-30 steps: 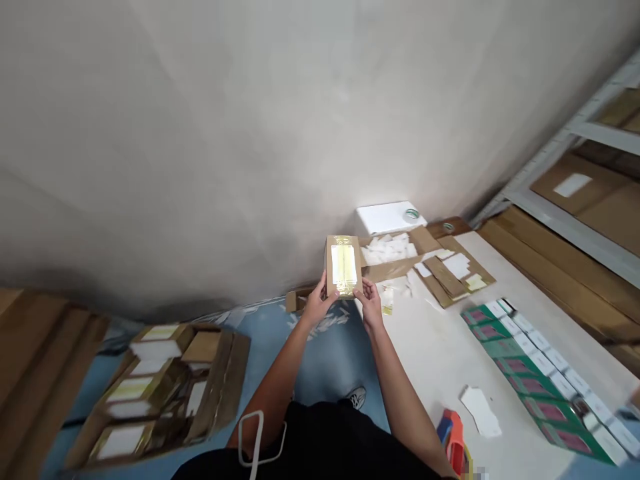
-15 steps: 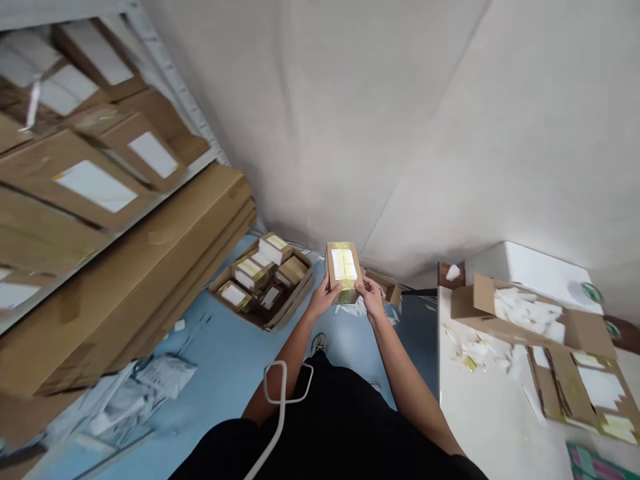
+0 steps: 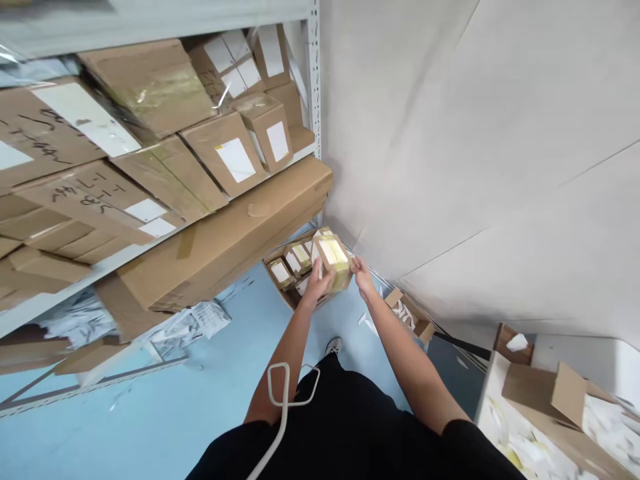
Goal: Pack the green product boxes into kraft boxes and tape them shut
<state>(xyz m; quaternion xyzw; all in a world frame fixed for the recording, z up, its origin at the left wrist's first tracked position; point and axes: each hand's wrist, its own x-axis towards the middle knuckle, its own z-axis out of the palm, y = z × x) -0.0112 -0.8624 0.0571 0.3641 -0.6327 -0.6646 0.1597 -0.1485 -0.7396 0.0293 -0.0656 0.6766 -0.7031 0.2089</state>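
Note:
A small taped cardboard box [image 3: 334, 257] with a white label on top is held out in front of me. My left hand [image 3: 317, 285] grips its near left side, and my right hand [image 3: 362, 275] has its fingers against the right side. Just behind and left of it, on the floor, stands an open carton [image 3: 285, 293] with several smaller labelled boxes [image 3: 280, 272] in it. The held box covers the carton's right part. I cannot tell whether the two touch.
A metal shelf [image 3: 314, 80] with labelled cartons [image 3: 235, 160] fills the left. Long flat cartons [image 3: 240, 227] lie below. A small open box [image 3: 407, 313] with scraps stands on the floor by the wall. A white table [image 3: 493, 393] bears an opened carton [image 3: 535, 407] at right.
My view has swung left, bringing the shelf in and pushing the table to the right edge. The box has come from above the table's side to in front of the floor carton, and is tilted.

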